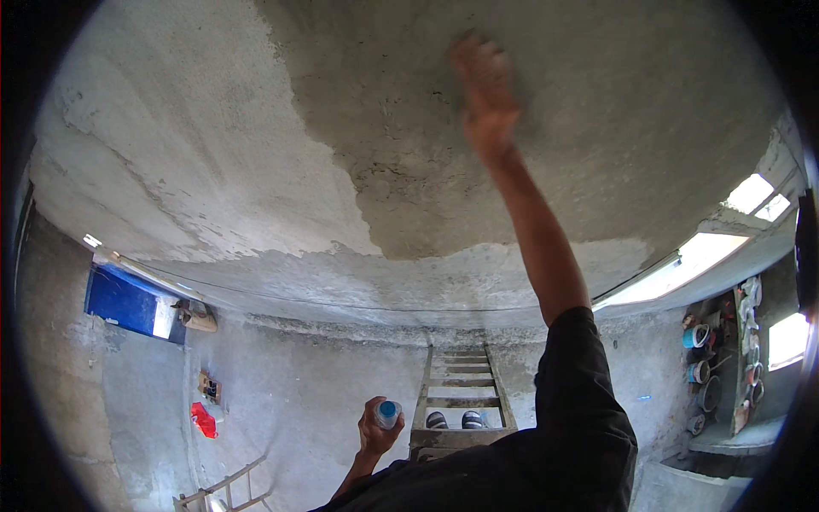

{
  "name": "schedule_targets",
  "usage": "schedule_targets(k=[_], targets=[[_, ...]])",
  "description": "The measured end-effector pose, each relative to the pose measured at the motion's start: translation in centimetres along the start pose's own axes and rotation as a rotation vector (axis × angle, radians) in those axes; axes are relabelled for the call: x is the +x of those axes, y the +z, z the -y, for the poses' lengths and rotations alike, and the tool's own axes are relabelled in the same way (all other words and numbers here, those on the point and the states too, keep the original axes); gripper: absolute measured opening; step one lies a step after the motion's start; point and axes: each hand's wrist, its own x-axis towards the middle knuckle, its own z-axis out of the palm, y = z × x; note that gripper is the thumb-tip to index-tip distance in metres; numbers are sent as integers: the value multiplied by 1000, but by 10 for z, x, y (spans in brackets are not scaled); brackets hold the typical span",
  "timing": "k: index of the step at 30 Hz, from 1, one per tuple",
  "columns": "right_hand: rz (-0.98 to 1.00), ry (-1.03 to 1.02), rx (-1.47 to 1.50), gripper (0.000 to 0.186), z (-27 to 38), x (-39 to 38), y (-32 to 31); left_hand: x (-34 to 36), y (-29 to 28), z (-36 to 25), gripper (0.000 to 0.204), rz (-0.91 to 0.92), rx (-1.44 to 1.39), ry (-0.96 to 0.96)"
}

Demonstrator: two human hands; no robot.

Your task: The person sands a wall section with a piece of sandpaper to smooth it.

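Down low, my left hand [376, 430] is wrapped round a clear plastic bottle [388, 416] with a blue top. My right arm reaches far up, and my right hand [488, 77] is at the grey cement-plastered wall [401, 111]. Motion smears its fingers, so I cannot make out whether they hold anything. Around this hand the plaster is darker, with a ragged edge against the paler wall surface [205, 111] on the left. A few small cracks and pits mark the dark patch.
I stand on a wooden ladder [463, 381]; my striped footwear [437, 420] shows between its rungs. A second ladder [229, 488] is at lower left. A red item [203, 420] lies on the floor near a blue door [128, 300]. Buckets [698, 336] and a ledge stand at right.
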Motion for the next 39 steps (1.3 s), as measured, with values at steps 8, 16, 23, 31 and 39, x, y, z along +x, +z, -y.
schedule_targets(k=[8,16,23,31,39], targets=[[564,148,647,52,66,-98,11,-1,-2,-1,52,-48,19,8],[-12,-8,20,59,3,1,12,2,-1,-6,51,-47,24,-32],[554,-231,364,60,75,-86,7,-2,0,-2,51,-61,24,-19],[-89,29,84,53,-4,30,-5,0,6,3,51,-34,3,-64],[530,-255,312,50,66,-86,26,12,0,-7,51,-39,6,-18]])
